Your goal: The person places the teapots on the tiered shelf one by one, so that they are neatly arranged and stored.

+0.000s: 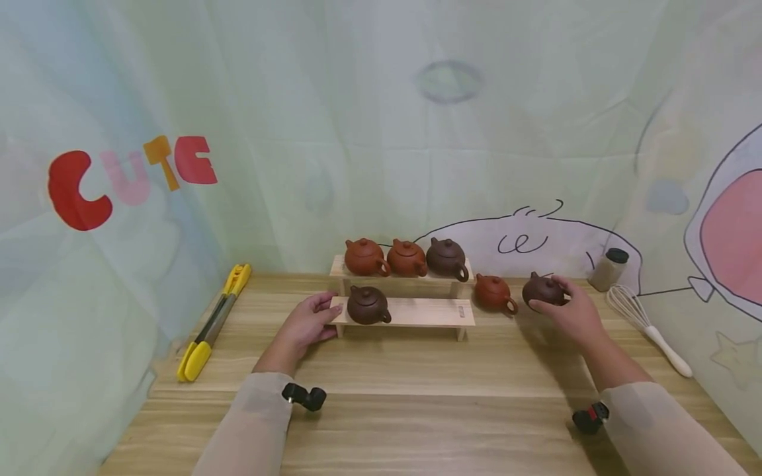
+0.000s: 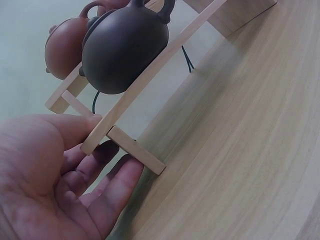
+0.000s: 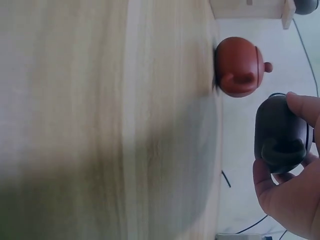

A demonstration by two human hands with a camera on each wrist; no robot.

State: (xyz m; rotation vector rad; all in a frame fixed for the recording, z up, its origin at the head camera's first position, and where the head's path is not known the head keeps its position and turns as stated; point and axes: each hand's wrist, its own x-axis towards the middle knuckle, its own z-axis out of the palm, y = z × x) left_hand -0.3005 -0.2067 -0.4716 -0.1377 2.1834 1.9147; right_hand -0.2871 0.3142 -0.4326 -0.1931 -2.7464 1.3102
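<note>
My right hand (image 1: 576, 316) grips a dark brown teapot (image 3: 280, 132) between thumb and fingers. In the right wrist view a gap shows between this teapot and the tabletop. Just left of it, a reddish-brown teapot (image 1: 493, 293) stands on the table. My left hand (image 1: 306, 322) holds the left end of the low wooden display stand (image 1: 423, 312), thumb on top and fingers underneath by its leg. On that stand's left part sits another dark teapot (image 2: 125, 50). Behind it, a raised wooden shelf (image 1: 337, 267) carries two reddish teapots (image 1: 364, 258) and a dark one (image 1: 445, 256).
Yellow-tipped tongs (image 1: 214, 324) lie along the left side of the table. At the back right stands a jar with a black lid (image 1: 610, 270). A white-handled whisk (image 1: 649, 327) lies near the right edge. A printed curtain (image 1: 381, 132) borders the table's back and sides.
</note>
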